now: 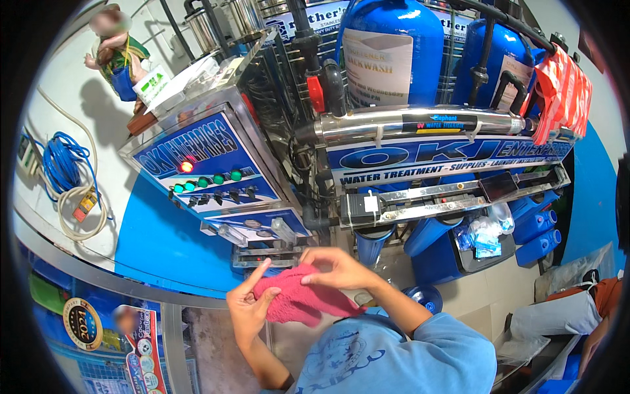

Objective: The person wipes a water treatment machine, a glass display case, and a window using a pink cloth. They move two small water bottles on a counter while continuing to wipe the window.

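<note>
Pink cloth (305, 297) is up in the air, in front of the person's blue shirt (407, 351), well clear of the floor. Left hand (249, 305) pinches its left edge, thumb on the near face, index finger sticking up off it. Right hand (338, 268) pinches the top edge between thumb and fingers. My read: two grip points so the fabric stays spread instead of bunching; the lower part hangs loose.

Placement, also my read: striped bag (563, 95) is over the pipework at the right end, probably using it as a hook. Blue cable (63, 162) is coiled against the wall, likely to stay off the floor. Packets (485, 240) sit on the dark lid of a blue bin (436, 268), lid doubling as a shelf. Figurine (121, 62) stands up by the control box (210, 154), presumably out of the way. Lamps face outward, readable from where the person stands.

Counts: 1 cloth, 2 hands on it. 2 big blue tanks (430, 65), 1 steel tube (364, 123) across the front. 1 red lamp (187, 167) lit, 5 green lamps (218, 178) below. 1 striped bag, 1 figurine. Packets overlap, can't count.
</note>
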### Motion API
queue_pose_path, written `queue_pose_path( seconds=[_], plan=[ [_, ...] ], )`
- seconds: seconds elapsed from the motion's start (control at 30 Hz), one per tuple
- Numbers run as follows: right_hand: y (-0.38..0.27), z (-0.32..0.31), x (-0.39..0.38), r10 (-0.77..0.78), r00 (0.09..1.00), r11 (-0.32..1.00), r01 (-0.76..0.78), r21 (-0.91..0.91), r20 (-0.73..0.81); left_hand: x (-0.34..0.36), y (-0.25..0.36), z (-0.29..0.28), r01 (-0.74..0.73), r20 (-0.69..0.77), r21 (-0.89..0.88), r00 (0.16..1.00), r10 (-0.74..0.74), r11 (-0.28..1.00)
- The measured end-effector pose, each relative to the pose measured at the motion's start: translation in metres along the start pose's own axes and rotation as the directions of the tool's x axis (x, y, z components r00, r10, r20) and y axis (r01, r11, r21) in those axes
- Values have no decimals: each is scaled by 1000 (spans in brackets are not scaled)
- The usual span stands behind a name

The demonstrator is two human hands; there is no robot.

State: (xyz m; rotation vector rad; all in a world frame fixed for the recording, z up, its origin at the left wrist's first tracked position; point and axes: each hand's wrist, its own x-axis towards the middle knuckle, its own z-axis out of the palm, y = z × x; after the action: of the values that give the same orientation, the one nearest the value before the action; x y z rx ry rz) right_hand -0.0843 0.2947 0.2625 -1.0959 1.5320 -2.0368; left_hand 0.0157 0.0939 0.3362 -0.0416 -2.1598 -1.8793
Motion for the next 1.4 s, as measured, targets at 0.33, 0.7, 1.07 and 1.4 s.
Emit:
queue_pose_path(
  seconds=[0.33,0.7,1.07,1.4],
  plan=[
    [69,-39,-6,287,865,918,-371,141,411,49,-22,32,-81,202,-106,974,101,991],
    [-35,-104,-44,-13,833,728,387,567,-553,46,-63,32,68,277,-292,961,16,954],
    [-115,-193,30,-643,513,685,51,-727,-569,17,-75,12,96,188,-259,981,-48,961],
    [-83,-182,28,-713,692,-106,-267,-958,-113,2,-82,6,176,142,-252,979,-143,952]
  ],
)
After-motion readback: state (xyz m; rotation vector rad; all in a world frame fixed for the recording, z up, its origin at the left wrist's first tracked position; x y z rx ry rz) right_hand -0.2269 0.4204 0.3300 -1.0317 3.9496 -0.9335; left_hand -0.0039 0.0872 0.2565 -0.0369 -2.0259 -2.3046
